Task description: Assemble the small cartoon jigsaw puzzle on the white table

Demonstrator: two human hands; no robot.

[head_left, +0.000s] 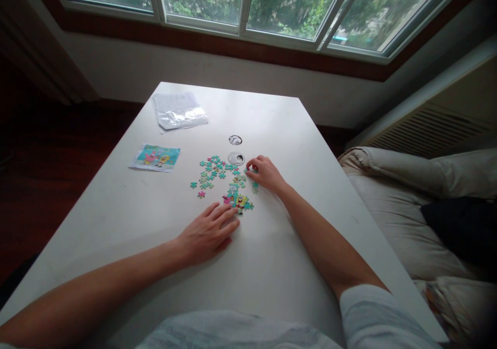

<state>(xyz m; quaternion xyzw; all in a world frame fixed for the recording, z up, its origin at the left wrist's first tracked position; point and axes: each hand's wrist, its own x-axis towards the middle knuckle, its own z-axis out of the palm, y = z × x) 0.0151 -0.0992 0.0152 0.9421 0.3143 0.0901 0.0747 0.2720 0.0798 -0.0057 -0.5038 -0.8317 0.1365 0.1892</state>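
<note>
Small jigsaw puzzle pieces (215, 168), mostly teal with a few pink ones, lie loose on the white table (310, 245). Nearer to me is a joined section of the puzzle (236, 199) with a yellow and a pink cartoon figure. My left hand (209, 231) rests on the tabletop with fingers spread, their tips at the lower left edge of that section. At the right side of the loose pieces, my right hand (264, 173) has thumb and forefinger pinched around a puzzle piece, of which only a bit of pink shows.
A printed reference picture (159, 157) lies on the left of the table. Behind it is a clear plastic bag (180, 111) over paper. Two round cable-hole fittings (236, 158) sit beyond the pieces. On the right stands a beige sofa (384, 204) against the table's side.
</note>
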